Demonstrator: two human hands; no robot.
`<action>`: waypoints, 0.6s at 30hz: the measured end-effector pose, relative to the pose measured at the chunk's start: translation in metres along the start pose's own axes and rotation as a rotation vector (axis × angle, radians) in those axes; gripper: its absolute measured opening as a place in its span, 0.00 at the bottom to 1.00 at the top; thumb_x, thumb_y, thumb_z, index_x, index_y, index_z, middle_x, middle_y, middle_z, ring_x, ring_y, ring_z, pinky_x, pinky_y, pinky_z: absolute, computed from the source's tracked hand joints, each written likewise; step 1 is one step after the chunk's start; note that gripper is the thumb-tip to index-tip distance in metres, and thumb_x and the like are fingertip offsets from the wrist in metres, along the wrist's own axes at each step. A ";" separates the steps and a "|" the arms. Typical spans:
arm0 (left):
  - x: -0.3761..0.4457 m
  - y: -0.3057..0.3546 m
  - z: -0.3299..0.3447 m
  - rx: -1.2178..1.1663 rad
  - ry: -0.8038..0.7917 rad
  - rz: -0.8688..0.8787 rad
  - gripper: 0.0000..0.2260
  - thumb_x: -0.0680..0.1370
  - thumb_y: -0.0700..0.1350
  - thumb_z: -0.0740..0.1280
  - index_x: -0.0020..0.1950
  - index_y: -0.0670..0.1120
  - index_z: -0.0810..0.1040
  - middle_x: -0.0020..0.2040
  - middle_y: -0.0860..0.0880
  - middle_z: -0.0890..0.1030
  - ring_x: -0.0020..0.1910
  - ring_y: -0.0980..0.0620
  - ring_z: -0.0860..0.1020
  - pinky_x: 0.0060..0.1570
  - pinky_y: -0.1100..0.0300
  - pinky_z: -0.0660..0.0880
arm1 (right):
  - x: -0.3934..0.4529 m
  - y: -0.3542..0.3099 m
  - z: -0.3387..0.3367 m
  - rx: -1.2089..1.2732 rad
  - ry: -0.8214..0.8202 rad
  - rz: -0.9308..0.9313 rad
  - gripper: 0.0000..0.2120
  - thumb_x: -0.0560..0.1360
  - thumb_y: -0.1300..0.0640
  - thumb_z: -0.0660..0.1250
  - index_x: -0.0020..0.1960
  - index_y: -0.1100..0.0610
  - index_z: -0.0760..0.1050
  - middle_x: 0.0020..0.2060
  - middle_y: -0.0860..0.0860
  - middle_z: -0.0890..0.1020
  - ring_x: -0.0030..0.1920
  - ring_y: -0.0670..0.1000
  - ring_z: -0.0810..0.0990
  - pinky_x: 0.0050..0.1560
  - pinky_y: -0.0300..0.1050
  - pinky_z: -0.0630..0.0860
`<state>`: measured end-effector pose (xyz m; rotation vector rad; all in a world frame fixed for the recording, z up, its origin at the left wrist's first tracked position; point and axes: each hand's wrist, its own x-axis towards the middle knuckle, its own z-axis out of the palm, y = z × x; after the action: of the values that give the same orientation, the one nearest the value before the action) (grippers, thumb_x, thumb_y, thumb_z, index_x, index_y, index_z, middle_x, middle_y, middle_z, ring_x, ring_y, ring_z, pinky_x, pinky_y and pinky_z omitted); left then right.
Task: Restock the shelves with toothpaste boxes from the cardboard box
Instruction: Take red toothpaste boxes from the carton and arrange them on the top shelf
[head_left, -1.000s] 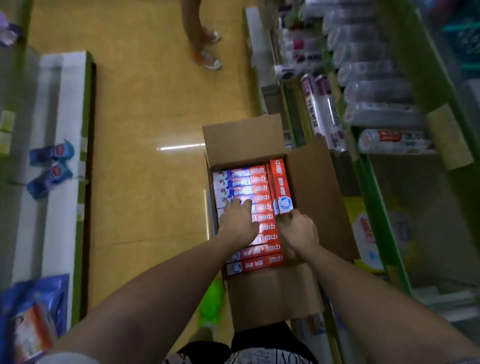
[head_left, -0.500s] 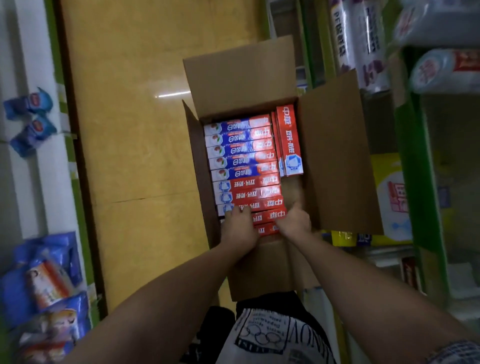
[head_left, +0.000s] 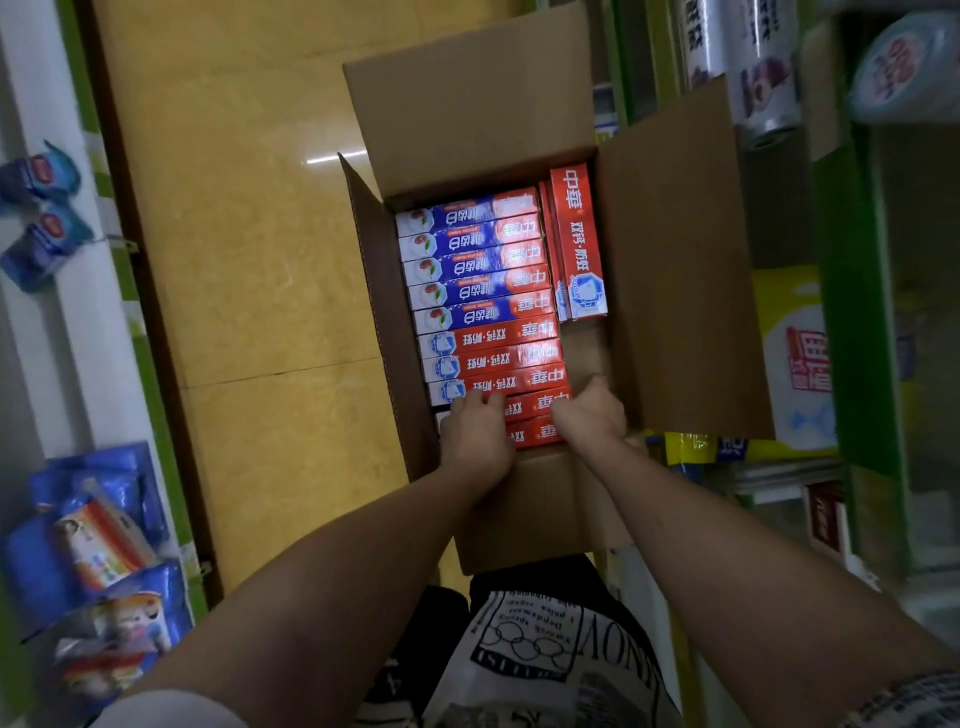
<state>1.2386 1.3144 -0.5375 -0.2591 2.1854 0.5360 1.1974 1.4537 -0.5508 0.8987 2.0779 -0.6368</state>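
Head view looks down into an open cardboard box (head_left: 519, 519) held close against the person's body, its flaps folded out, with green-edged shelves (head_left: 852, 364) just to the right. Inside lies a row of toothpaste boxes (head_left: 488, 332), blue-and-red ones at the far end and red ones nearer, each with its long axis running left to right across the carton; one more red toothpaste box (head_left: 576, 244) lies turned the other way along the right wall, long axis pointing away from the person. Both hands are at the near end of the row. The left hand (head_left: 475, 436) has its fingers curled over the nearest red boxes, fingertips pressing down on their tops toward the left ends. The right hand (head_left: 589, 418) is curled at the right ends of the same boxes, thumb up beside the bare gap along the carton's right wall; it appears to be gripping those ends, though how many boxes it holds cannot be told. Since the boxes lie crosswise and the hands bracket their two ends, I judge the coming lift goes straight up, and the right hand, nearer the shelves, would lead the carry rightward.
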 end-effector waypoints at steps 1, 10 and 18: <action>-0.001 0.001 0.001 0.009 -0.019 0.044 0.30 0.77 0.53 0.72 0.76 0.51 0.66 0.72 0.46 0.70 0.72 0.44 0.67 0.71 0.43 0.68 | -0.001 0.002 -0.004 0.051 0.031 0.017 0.26 0.73 0.51 0.70 0.69 0.56 0.69 0.60 0.57 0.80 0.59 0.59 0.79 0.55 0.47 0.74; -0.005 0.008 -0.006 0.024 -0.197 0.259 0.34 0.74 0.48 0.74 0.78 0.52 0.64 0.74 0.48 0.70 0.73 0.45 0.68 0.73 0.43 0.67 | -0.006 0.003 -0.022 0.516 0.062 0.129 0.07 0.72 0.52 0.64 0.44 0.54 0.76 0.32 0.56 0.84 0.29 0.55 0.81 0.34 0.50 0.82; -0.006 -0.003 -0.005 -0.230 -0.101 0.148 0.30 0.72 0.46 0.74 0.73 0.53 0.71 0.69 0.51 0.75 0.70 0.47 0.72 0.69 0.41 0.71 | 0.009 0.002 -0.001 0.511 -0.052 0.098 0.07 0.69 0.49 0.68 0.42 0.52 0.77 0.45 0.54 0.85 0.44 0.55 0.84 0.49 0.54 0.82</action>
<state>1.2402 1.3099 -0.5308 -0.1891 2.0553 0.8672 1.1949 1.4588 -0.5577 1.2408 1.8380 -1.1538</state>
